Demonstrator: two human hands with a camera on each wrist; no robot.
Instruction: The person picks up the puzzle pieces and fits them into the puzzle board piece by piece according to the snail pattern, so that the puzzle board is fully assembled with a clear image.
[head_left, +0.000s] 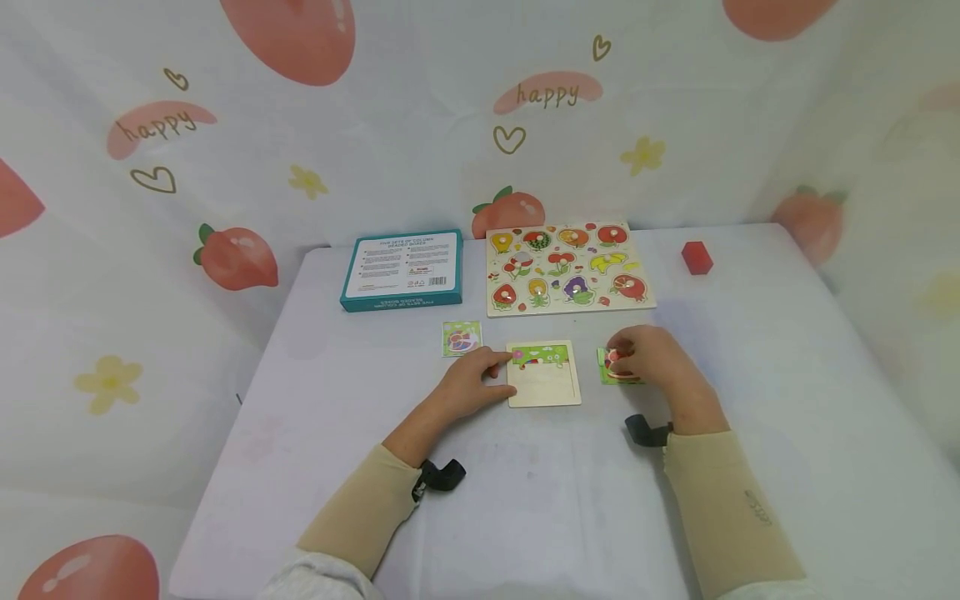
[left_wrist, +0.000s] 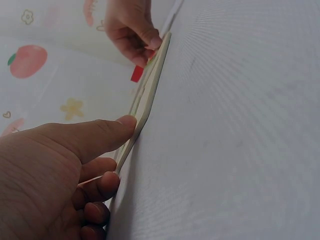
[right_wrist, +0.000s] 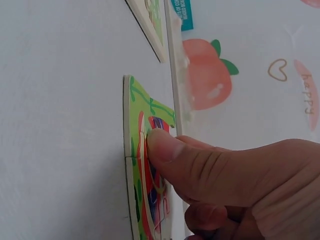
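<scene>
the left hand [head_left: 468, 385] has its thumb and forefinger spread apart, both tips touching the left edge of a wooden puzzle tray [head_left: 542, 388]; its other fingers bend loosely. the right hand [head_left: 652, 358] is nearly closed, thumb and fingers pinching some green-and-red puzzle pieces [right_wrist: 134, 115] just right of the tray; how many it has hold of, i cannot tell. the tray lies flat at the middle of the table [head_left: 540, 508], a green picture strip [head_left: 555, 353] along its far side and bare wood on the near part. just far and left of the tray is a small square picture [head_left: 461, 338]. farther left lies a teal-edged box [head_left: 403, 271]; right of it, a fruit board [head_left: 573, 312] lies beyond the tray. a red block [head_left: 697, 258] sits at the far right. behind the table hangs a white cloth [head_left: 420, 125] printed with fruit, hearts and yellow flowers.
</scene>
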